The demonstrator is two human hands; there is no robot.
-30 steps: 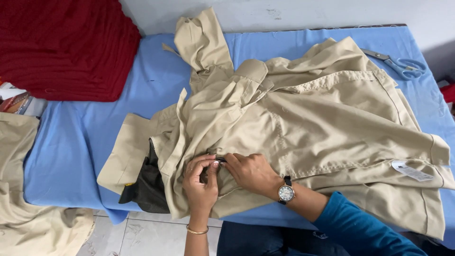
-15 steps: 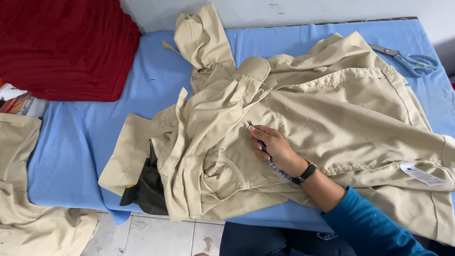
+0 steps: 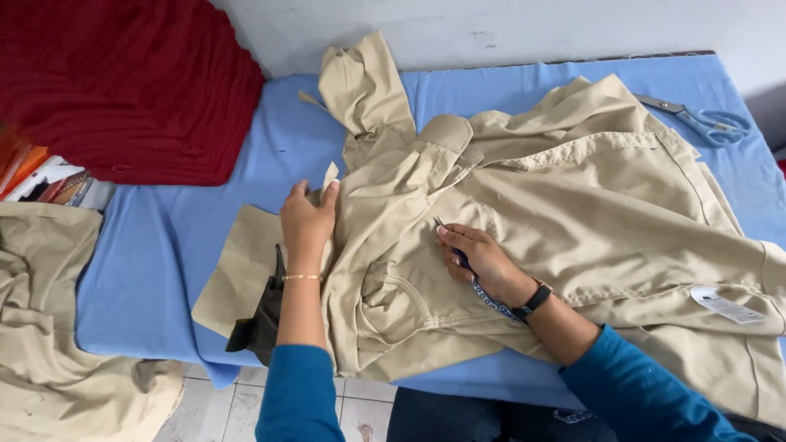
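Note:
A beige garment (image 3: 573, 205) lies spread over a blue-covered table (image 3: 164, 245). My left hand (image 3: 307, 223), with a thin gold bracelet, grips the garment's left edge near a pointed flap. My right hand (image 3: 479, 258), wearing a dark wristband, rests on the cloth's middle and holds a small thin metal tool (image 3: 446, 233) with a patterned cord; its tip touches the fabric. A dark lining piece (image 3: 262, 323) hangs at the garment's lower left, below my left forearm.
Scissors with blue handles (image 3: 704, 121) lie at the table's far right. A stack of dark red cloth (image 3: 131, 90) fills the far left. More beige fabric (image 3: 57, 327) drapes at the lower left, beside some books (image 3: 45, 176). A white tag (image 3: 725, 304) hangs at the right.
My left hand went out of view, then came back and took hold of the garment's left edge. My right hand moved up and right across the cloth with the tool.

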